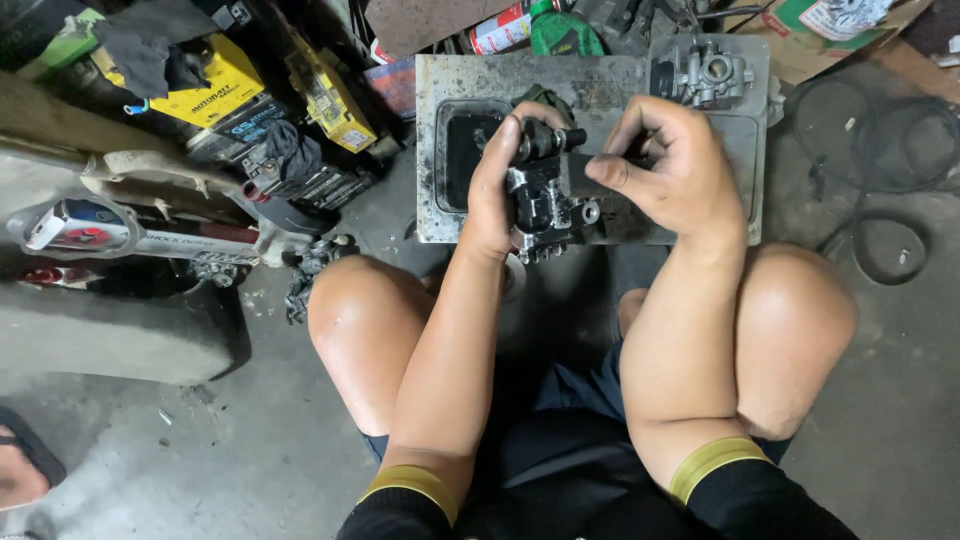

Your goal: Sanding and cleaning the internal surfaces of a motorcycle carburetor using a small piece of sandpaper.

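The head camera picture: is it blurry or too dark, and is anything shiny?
In the head view, the left hand and right hand holding the greasy grey metal engine part look sharp, not blurred. Light is soft and even, with dark shadow between the legs and at the upper left. The silvery metal carburettor on the stained metal tray gleams slightly. The edges bend a little.

Greasy metal carburetor (545,200), probably upright, over dirty tray (600,75)
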